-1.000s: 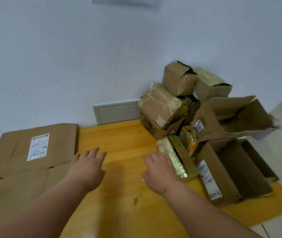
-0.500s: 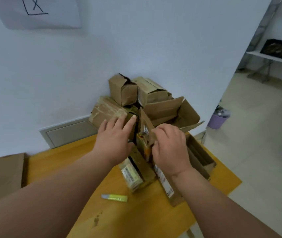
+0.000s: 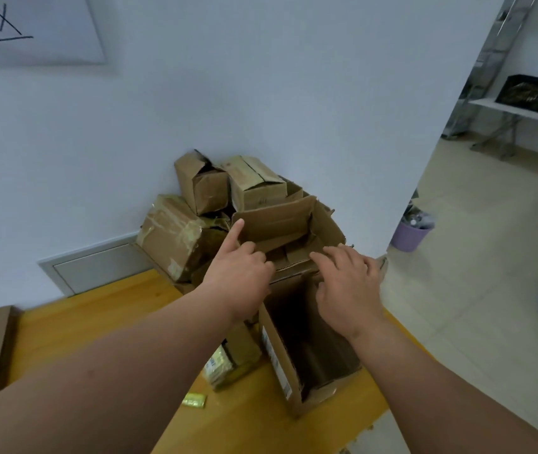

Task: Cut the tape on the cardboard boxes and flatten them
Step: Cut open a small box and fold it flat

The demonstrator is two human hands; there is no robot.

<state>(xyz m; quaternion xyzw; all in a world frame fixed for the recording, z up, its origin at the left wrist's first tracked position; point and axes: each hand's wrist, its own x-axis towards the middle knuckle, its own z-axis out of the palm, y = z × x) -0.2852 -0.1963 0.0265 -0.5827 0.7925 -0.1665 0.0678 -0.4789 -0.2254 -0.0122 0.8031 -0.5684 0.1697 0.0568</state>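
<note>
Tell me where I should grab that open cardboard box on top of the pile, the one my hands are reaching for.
Probably by its two side flaps. The open box sits on the pile with its mouth tilted toward you, flaps splayed. Your left hand is already at the left flap and your right hand near the front edge, so pinch a flap on each side from the front and lift it toward you.

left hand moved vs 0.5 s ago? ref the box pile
Yes. The left hand has gone rightward across the box pile, off the taped box by the wall and onto the open box, its index finger now against that box's left flap.
</note>
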